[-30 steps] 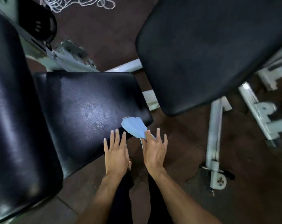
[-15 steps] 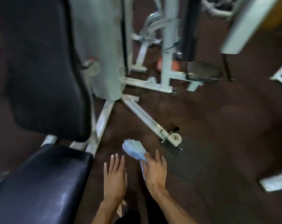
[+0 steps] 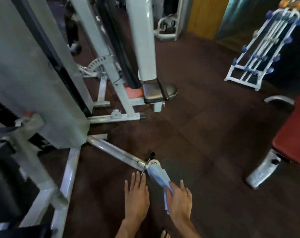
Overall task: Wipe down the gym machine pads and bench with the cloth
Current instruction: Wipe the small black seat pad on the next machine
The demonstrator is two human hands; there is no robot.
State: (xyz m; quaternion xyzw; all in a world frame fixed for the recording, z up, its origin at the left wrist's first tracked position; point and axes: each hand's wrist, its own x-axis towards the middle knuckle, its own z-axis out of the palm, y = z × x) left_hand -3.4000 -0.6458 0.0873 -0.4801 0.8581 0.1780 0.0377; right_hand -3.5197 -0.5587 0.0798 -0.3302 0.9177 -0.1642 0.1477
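My right hand (image 3: pixel 180 201) holds a light blue cloth (image 3: pixel 158 176) that sticks out forward from under its fingers. Beside it my left hand (image 3: pixel 136 198) is flat with fingers together and holds nothing. Both hands hang over the dark floor, touching no pad. A black pad (image 3: pixel 3 189) shows at the left edge, blurred. A red bench pad (image 3: pixel 293 134) stands at the right edge. A small dark seat pad (image 3: pixel 160 92) sits on the white machine ahead.
A white machine frame (image 3: pixel 34 74) with a floor leg (image 3: pixel 114 152) fills the left. Its leg ends just ahead of the cloth. A white rack with blue knobs (image 3: pixel 259 48) stands at the far right. Dark brown floor (image 3: pixel 205 134) lies between the machines.
The view has swung up and right, away from the black seat pads, to the open floor and the red bench. The hands keep their pose; the cloth stays in my right hand.
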